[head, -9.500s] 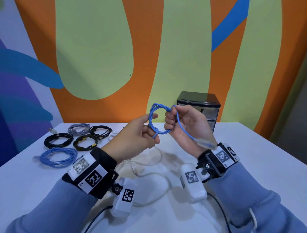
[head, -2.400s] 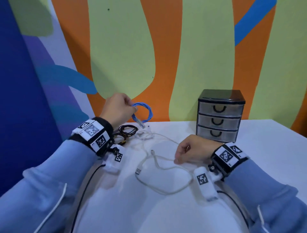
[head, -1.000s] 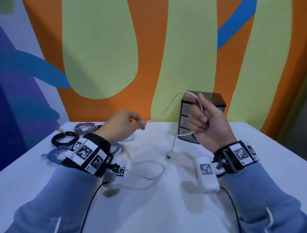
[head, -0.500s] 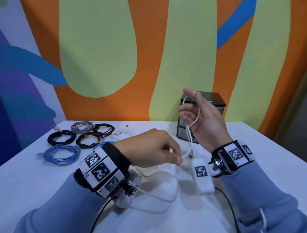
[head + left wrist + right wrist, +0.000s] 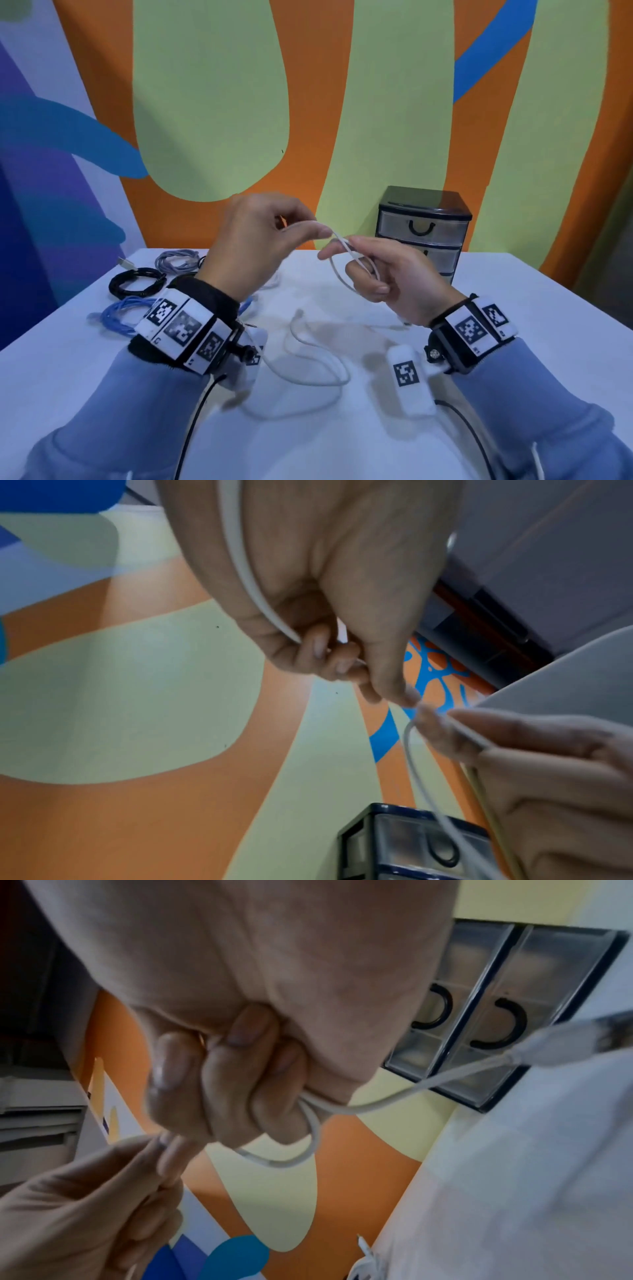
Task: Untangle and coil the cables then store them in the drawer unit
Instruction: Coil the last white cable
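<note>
1. The right hand (image 5: 387, 274) holds a first small loop of the white cable (image 5: 337, 270) above the surface (image 5: 513, 342). Its fingers (image 5: 236, 1069) are curled round the strands, and the short plug end (image 5: 561, 1039) sticks out to the side of them. If that curl loosens, the loop would likely spring open, since so thin a cord looks springy.

2. The left hand (image 5: 260, 240) pinches the running length between thumb and fingertips (image 5: 394, 688), just beside the right fingers. The cable crosses its palm and drops below it. A pinch this light could let the cord slip during a pull, and the next turn would come out uneven.

3. The loose tail (image 5: 308, 353) lies in open bends on the surface below both hands, its far plug (image 5: 299, 312) free. Drawn up fast, it could twist or knot, or whip into the left wrist camera's lead (image 5: 195, 404), which runs close beside it.

4. Finished coils sit on the surface beyond the left fingers: a black coil (image 5: 137, 281), a grey coil (image 5: 178, 262) and a blue coil (image 5: 120, 315). A dragged tail might catch and disturb the nearest of them.

5. The drawer unit (image 5: 423, 233) stands behind the right fingers with the drawers that can be seen closed. Storing has not begun, so a loosely wound coil would probably unwind when set down or carried there.
</note>
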`<move>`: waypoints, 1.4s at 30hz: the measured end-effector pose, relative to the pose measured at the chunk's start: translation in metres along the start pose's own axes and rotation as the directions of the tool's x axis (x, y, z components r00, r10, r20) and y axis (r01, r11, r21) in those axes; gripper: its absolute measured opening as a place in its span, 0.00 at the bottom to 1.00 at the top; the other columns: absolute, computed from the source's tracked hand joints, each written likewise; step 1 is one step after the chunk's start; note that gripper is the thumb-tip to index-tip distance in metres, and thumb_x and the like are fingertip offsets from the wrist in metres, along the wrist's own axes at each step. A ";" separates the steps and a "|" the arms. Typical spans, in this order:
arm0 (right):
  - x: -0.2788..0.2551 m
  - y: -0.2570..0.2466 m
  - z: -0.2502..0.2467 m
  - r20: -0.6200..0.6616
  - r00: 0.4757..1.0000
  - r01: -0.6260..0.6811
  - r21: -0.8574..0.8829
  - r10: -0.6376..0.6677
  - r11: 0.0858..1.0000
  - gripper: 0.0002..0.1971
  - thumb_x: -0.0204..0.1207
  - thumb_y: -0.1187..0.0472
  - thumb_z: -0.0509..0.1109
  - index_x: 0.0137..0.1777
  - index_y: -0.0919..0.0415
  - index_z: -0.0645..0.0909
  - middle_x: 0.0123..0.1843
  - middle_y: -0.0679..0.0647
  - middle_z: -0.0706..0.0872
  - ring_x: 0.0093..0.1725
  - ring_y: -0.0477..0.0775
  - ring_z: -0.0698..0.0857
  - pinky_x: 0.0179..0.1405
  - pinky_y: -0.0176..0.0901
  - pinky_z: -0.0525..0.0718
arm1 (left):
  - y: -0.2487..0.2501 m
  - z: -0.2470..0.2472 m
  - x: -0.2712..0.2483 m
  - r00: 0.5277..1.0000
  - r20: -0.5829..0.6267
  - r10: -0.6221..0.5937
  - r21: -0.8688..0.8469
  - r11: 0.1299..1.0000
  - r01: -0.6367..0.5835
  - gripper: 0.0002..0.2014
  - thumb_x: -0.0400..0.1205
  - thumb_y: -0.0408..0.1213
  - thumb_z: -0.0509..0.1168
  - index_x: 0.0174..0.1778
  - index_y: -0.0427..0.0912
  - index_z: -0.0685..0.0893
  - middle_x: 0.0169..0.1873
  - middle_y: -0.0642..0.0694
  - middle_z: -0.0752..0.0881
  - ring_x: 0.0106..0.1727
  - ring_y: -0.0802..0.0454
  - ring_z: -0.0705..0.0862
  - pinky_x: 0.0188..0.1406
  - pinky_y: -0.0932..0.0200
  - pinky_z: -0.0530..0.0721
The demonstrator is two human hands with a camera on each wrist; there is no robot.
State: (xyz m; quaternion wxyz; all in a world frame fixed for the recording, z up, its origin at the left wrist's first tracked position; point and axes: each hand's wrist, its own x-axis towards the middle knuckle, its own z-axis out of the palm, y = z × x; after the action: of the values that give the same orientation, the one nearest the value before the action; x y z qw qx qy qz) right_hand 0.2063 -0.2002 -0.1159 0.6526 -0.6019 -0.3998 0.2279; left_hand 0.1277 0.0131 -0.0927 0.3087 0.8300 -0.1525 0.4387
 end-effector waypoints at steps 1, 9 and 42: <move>-0.001 -0.001 0.000 0.029 1.000 -0.008 0.040 0.007 0.999 0.21 0.88 0.55 0.55 0.60 0.67 0.88 0.25 0.54 0.57 0.25 0.50 0.54 0.29 0.47 0.50 | -0.003 -0.002 0.001 0.997 -0.075 0.036 0.052 0.998 -0.032 0.08 0.79 0.48 0.82 0.40 0.49 0.97 0.30 0.55 0.88 0.30 0.56 0.78 0.32 0.59 0.74; -0.006 -0.007 0.006 0.081 0.994 0.061 0.211 -0.080 0.976 0.22 0.92 0.56 0.55 0.76 0.61 0.83 0.21 0.50 0.67 0.22 0.47 0.55 0.26 0.43 0.52 | -0.010 0.016 -0.005 0.986 0.060 -0.157 0.227 0.964 0.140 0.13 0.91 0.52 0.67 0.48 0.53 0.93 0.26 0.46 0.79 0.28 0.47 0.73 0.31 0.44 0.77; -0.008 -0.014 0.000 0.073 0.994 0.045 0.375 -0.078 0.926 0.21 0.89 0.55 0.57 0.70 0.64 0.87 0.23 0.48 0.61 0.23 0.47 0.51 0.26 0.40 0.51 | -0.001 0.012 -0.007 0.973 0.113 -0.203 0.057 0.979 0.198 0.11 0.87 0.50 0.74 0.45 0.50 0.96 0.22 0.49 0.73 0.27 0.56 0.66 0.28 0.50 0.67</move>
State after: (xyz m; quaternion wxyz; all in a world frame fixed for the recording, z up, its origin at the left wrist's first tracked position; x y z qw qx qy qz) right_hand 0.1993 -0.2088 -0.1040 0.7439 -0.4438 -0.3957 0.3050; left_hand 0.1317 0.0061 -0.1044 0.3231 0.8725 -0.0759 0.3585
